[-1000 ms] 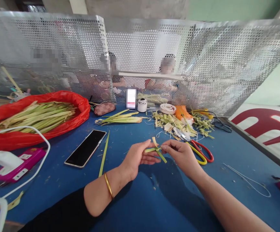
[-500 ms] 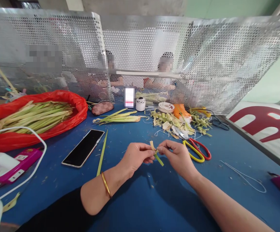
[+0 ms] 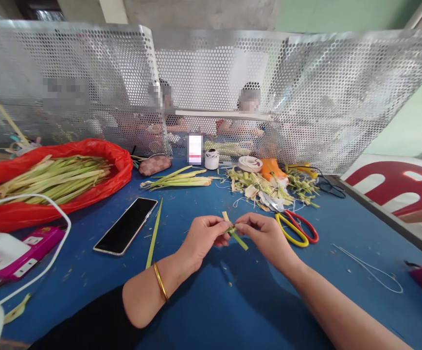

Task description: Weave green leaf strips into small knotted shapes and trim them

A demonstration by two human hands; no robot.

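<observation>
Pinched between the fingertips of my left hand (image 3: 208,234) is a small crossed piece of green and pale leaf strip (image 3: 240,241). One pale end points up and a green end slants down to the right. My right hand (image 3: 261,234) is closed at the same piece, thumb and forefinger pressed together on its right side. The fingers hide the middle of the piece. Just right of my right hand lie scissors (image 3: 298,228) with one yellow and one red handle. A single long green leaf strip (image 3: 154,233) lies left of my left hand.
A red bag (image 3: 123,170) holding many leaf strips stands at the left. A black-screened phone (image 3: 126,226), a purple power strip (image 3: 43,238), a leaf bundle (image 3: 182,180), scraps (image 3: 254,184) and a thread loop (image 3: 371,267) lie about. Behind is a perforated metal screen (image 3: 203,63), with people beyond.
My fingertips have drawn slightly closer together on the leaf strip, covering more of its middle. The rest of the table looks the same, with a slight shift of view.
</observation>
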